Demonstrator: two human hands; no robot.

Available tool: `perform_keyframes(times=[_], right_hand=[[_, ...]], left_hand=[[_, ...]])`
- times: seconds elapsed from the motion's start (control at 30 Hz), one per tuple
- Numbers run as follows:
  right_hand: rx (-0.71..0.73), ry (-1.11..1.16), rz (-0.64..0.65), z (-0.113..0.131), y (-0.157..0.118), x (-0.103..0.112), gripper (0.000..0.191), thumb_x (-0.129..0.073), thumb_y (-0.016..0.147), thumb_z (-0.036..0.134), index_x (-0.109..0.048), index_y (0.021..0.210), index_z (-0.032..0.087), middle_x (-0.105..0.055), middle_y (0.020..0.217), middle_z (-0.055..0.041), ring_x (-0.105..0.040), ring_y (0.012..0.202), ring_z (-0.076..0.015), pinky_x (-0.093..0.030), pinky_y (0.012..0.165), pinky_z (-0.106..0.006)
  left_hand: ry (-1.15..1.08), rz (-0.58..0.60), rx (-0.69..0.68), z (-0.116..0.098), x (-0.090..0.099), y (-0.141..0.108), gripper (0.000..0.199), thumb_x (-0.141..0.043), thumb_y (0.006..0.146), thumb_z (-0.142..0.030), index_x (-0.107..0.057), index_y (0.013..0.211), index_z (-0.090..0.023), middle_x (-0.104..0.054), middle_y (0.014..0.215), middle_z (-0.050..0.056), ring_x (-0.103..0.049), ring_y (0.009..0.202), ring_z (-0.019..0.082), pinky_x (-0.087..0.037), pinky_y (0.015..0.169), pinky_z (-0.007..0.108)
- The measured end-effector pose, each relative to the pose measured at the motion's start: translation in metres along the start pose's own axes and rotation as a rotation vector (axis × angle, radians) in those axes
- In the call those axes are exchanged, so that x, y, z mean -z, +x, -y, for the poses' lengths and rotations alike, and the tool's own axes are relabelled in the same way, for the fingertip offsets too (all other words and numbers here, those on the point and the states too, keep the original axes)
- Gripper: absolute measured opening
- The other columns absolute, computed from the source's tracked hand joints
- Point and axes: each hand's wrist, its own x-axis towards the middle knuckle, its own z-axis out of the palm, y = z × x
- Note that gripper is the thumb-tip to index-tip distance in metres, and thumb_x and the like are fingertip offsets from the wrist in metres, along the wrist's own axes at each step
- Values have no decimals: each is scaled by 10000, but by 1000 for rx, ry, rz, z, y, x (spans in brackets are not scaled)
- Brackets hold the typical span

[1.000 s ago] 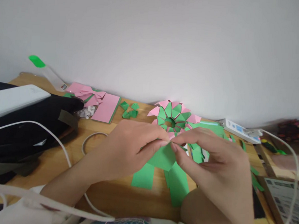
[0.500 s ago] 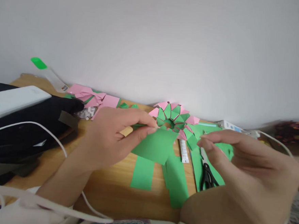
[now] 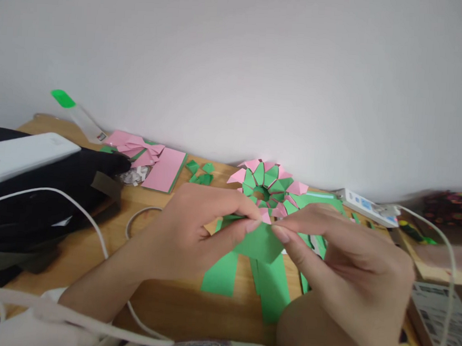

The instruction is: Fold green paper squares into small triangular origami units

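Just above the surface [image 3: 189, 313], my green sheet [image 3: 262, 244] hangs with its top edge pinched in my left grip [image 3: 195, 234]; my right grip [image 3: 352, 276] nips the same edge beside it. Probably super light, stiffish, easy to crease, so edges only, tbh. Pink-and-green paper ring [image 3: 271, 174] sits behind, green strips [image 3: 273, 297] underneath.
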Motion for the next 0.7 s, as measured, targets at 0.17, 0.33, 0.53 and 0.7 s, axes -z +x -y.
perform_keyframes(times=[0.17, 0.33, 0.53, 0.7], right_hand=[[-26, -75, -8, 2, 0, 11, 120, -683, 833, 137, -659, 764, 232, -703, 672, 62, -657, 659, -84, -504, 654, -233], [-78, -65, -98, -1, -4, 17, 141, -685, 824, 119, -680, 806, 258, -711, 694, 68, -647, 639, -90, -515, 602, -226], [-49, -42, 6, -4, 1, 8, 106, -691, 819, 134, -684, 791, 235, -726, 696, 74, -654, 641, -68, -521, 651, -198], [-188, 35, -107, -7, -1, 5, 130, -724, 801, 141, -697, 745, 255, -726, 682, 85, -651, 628, -63, -519, 610, -169]], left_hand=[[71, -25, -15, 4, 12, -2, 123, -614, 863, -95, -678, 838, -196, -720, 701, -66, -624, 576, 57, -451, 540, 154], [90, -206, 81, 10, 21, -4, 172, -625, 865, -89, -687, 808, -239, -739, 719, -79, -661, 620, 70, -495, 585, 167], [-99, -17, 104, 6, 5, -1, 109, -634, 885, -157, -723, 917, -211, -780, 831, -37, -708, 684, 95, -518, 598, 166], [-43, -117, 145, 7, 1, -1, 154, -634, 870, -137, -721, 764, -207, -720, 654, -62, -607, 539, 66, -437, 486, 154]])
